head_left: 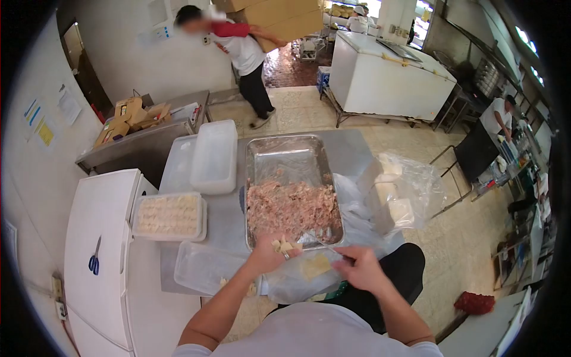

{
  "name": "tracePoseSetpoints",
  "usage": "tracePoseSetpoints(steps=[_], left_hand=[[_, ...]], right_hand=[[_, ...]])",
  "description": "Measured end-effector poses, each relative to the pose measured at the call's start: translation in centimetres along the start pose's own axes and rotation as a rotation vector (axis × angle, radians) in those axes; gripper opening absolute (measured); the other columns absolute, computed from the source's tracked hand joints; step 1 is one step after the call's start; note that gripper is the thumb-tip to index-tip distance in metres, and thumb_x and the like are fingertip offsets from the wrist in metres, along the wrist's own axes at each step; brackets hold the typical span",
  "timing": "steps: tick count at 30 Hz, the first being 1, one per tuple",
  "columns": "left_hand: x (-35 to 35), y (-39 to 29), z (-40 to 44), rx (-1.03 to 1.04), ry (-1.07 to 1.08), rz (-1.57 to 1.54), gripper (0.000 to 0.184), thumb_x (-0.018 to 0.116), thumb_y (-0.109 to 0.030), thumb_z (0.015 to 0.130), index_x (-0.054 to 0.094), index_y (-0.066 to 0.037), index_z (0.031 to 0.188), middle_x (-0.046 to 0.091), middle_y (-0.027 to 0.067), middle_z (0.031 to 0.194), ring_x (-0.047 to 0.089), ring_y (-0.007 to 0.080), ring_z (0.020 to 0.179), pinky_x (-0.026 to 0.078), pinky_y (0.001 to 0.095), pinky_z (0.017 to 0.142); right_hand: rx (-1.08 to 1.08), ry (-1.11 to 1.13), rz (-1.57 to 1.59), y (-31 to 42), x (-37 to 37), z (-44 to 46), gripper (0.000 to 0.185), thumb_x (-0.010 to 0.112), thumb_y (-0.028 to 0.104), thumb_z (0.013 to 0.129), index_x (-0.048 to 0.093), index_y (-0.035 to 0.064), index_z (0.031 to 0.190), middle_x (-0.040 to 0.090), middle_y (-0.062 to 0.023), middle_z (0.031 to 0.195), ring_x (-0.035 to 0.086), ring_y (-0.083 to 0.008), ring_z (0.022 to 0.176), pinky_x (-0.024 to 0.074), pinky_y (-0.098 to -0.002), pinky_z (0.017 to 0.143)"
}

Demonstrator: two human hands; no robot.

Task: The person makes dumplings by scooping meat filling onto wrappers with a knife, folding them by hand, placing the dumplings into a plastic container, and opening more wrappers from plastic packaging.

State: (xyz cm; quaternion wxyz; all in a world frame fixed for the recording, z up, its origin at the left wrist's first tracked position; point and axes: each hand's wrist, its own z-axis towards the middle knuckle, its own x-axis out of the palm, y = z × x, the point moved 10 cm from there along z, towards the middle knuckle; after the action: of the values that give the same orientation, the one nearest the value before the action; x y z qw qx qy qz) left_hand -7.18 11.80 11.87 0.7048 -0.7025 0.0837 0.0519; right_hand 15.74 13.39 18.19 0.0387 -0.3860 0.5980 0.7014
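My left hand [270, 256] is closed around several small folded dumplings [285, 245] at the near edge of the metal tray. In that tray [250, 156] lies a mass of pink ground meat [291, 205]. My right hand [361, 269] grips a thin metal-bladed tool [323, 243] with a dark handle, its tip reaching toward the tray's near right corner. Between my hands, pale yellow dough wrappers [315, 266] rest on plastic. A clear container [202, 265] is left of my left hand, with a few dumplings [250, 289] near its front edge.
Rows of dumplings fill a container [203, 223] at left, near stacked empty tubs [215, 157]. Bagged pale blocks [401, 211] are at right. Scissors [94, 262] lie on a white freezer [89, 208]. A person [244, 56] carries a large cardboard box [279, 24] beyond the table.
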Motion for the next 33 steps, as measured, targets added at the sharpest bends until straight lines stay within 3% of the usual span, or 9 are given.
tracePoseSetpoints(steps=[2,5,11,14,17,20,26,29,33], left_hand=[[2.4,1.2,-0.8,-0.039,0.035,-0.148,0.028,0.087,-0.023,0.082,0.069,-0.002,0.087,0.067,0.0025,0.082,0.058,0.0103,0.072,0.050,0.0307,0.066],[4.7,1.9,-2.0,-0.098,0.085,-0.164,0.027,0.086,-0.025,0.083,0.070,-0.003,0.086,0.066,0.0014,0.078,0.056,0.0088,0.071,0.049,0.0299,0.065],[5.2,0.6,-4.5,-0.133,0.172,0.256,0.033,0.086,-0.028,0.083,0.072,0.000,0.093,0.070,0.0035,0.078,0.059,0.0127,0.070,0.049,0.0310,0.063],[5.4,2.0,-5.0,-0.107,0.109,0.129,0.025,0.083,-0.024,0.085,0.075,-0.005,0.098,0.072,0.0103,0.081,0.061,0.0102,0.070,0.050,0.0291,0.064],[4.7,2.9,-5.6,-0.264,0.169,-0.010,0.022,0.079,-0.021,0.088,0.074,-0.002,0.098,0.071,0.0093,0.080,0.063,0.0128,0.070,0.051,0.0303,0.064],[3.5,5.7,-6.4,-0.342,0.056,-0.416,0.017,0.075,-0.016,0.090,0.072,0.000,0.091,0.069,0.0079,0.078,0.063,0.0147,0.068,0.051,0.0316,0.062],[-0.6,10.0,-8.5,-0.277,-0.141,-0.586,0.012,0.057,0.001,0.092,0.065,-0.001,0.083,0.067,0.0103,0.083,0.063,0.0166,0.068,0.051,0.0296,0.062],[-2.2,8.7,-9.4,-0.414,-0.310,-0.629,0.023,0.058,-0.011,0.099,0.061,-0.003,0.077,0.066,0.0092,0.079,0.061,0.0167,0.064,0.050,0.0302,0.059],[-6.1,11.8,-11.5,-0.365,-0.447,-0.646,0.033,0.060,-0.023,0.101,0.061,-0.005,0.074,0.065,0.0085,0.075,0.060,0.0169,0.061,0.047,0.0314,0.055]], right_hand=[[0.190,0.029,0.308,-1.9,4.4,0.1,0.024,0.080,0.011,0.085,0.076,0.0040,0.107,0.065,0.0000,0.073,0.057,-0.0092,0.062,0.0465,-0.0286,0.059],[0.265,0.016,0.569,-3.9,8.9,0.6,0.015,0.078,0.012,0.088,0.075,0.0009,0.098,0.064,0.0037,0.073,0.054,-0.0034,0.066,0.0454,-0.0245,0.060],[0.270,0.160,0.476,-1.8,9.4,1.3,0.011,0.074,0.008,0.092,0.074,-0.0017,0.097,0.068,0.0017,0.079,0.056,-0.0031,0.070,0.0452,-0.0219,0.061],[0.325,0.205,0.431,-1.2,10.2,1.6,0.010,0.071,0.008,0.092,0.074,-0.0012,0.095,0.070,-0.0012,0.080,0.060,-0.0065,0.073,0.0492,-0.0258,0.065],[0.279,0.125,0.669,-3.2,11.3,2.0,0.012,0.071,0.009,0.093,0.074,-0.0016,0.097,0.070,-0.0013,0.081,0.060,-0.0065,0.074,0.0492,-0.0255,0.067],[0.298,0.042,0.653,-2.9,9.6,2.1,0.013,0.070,0.010,0.094,0.073,-0.0024,0.098,0.071,-0.0012,0.082,0.061,-0.0066,0.075,0.0488,-0.0247,0.067],[0.307,0.086,0.551,-3.7,10.3,1.5,0.015,0.070,0.013,0.095,0.073,-0.0011,0.096,0.070,-0.0005,0.080,0.059,-0.0059,0.072,0.0458,-0.0239,0.064],[0.333,0.122,0.574,-4.1,12.3,0.8,0.016,0.071,0.016,0.096,0.073,-0.0004,0.096,0.069,-0.0003,0.078,0.058,-0.0056,0.071,0.0452,-0.0239,0.063],[0.302,0.176,0.585,-4.9,14.8,0.4,0.017,0.070,0.016,0.096,0.072,-0.0010,0.098,0.069,-0.0011,0.079,0.060,-0.0070,0.073,0.0468,-0.0241,0.067]])
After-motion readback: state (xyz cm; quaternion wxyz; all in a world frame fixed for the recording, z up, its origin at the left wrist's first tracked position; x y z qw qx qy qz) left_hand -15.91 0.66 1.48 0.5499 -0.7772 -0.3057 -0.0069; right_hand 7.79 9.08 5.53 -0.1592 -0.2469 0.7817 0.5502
